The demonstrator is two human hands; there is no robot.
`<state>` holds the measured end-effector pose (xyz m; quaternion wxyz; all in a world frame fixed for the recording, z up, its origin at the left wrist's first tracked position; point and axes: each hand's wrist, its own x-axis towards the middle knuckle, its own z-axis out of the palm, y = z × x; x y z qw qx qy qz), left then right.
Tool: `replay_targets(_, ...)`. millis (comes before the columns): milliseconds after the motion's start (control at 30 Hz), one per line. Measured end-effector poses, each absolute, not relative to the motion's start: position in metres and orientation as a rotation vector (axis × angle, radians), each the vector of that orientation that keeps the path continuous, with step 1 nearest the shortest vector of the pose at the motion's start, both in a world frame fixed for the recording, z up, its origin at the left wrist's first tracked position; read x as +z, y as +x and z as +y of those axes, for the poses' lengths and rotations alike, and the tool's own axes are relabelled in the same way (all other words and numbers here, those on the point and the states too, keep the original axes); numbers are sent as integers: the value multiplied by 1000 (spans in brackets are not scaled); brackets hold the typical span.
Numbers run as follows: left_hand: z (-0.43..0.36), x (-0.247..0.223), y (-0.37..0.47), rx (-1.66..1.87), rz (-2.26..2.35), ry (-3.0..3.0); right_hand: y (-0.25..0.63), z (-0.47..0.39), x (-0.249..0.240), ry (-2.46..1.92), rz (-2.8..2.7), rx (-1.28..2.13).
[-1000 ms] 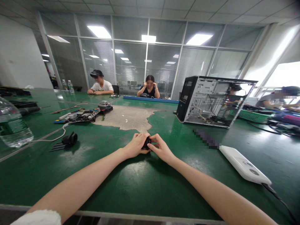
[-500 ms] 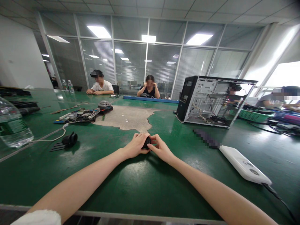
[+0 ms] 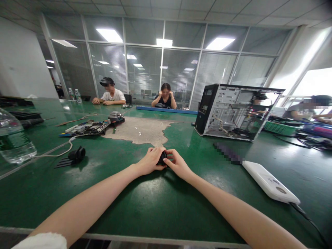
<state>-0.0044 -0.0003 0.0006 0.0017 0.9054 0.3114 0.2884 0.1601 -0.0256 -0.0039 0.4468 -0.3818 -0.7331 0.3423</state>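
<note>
Just in front of me, over the green table, both hands close around a small black object. My left hand wraps it from the left and covers much of it. With thumb and fingertips, my right hand grips its right side. What kind of thing it is cannot be made out, as the fingers hide most of it. To the left lies a black part with a ring-shaped end and several flat prongs, touched by neither hand.
An open computer case stands at the right, behind a white power bank with a cable. Circuit boards lie at left, beside a bare patch of the tabletop. A water bottle stands far left. People sit across the table.
Both hands keep the same hold on the black object, with hardly any movement. A person across the table at left has shifted an arm slightly.
</note>
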Motion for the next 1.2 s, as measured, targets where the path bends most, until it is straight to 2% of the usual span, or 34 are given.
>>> replay_targets(133, -1, 1, -5, 892, 965, 2854, 160, -27, -4, -904, -1833, 887)
replay_targets(500, -9, 10, -4, 877, 1117, 2972, 160, -31, -3, -934, -1919, 604)
replay_targets(1200, -2, 8, -6, 886, 948, 2843, 160, -30, -2, -933, -1881, 765)
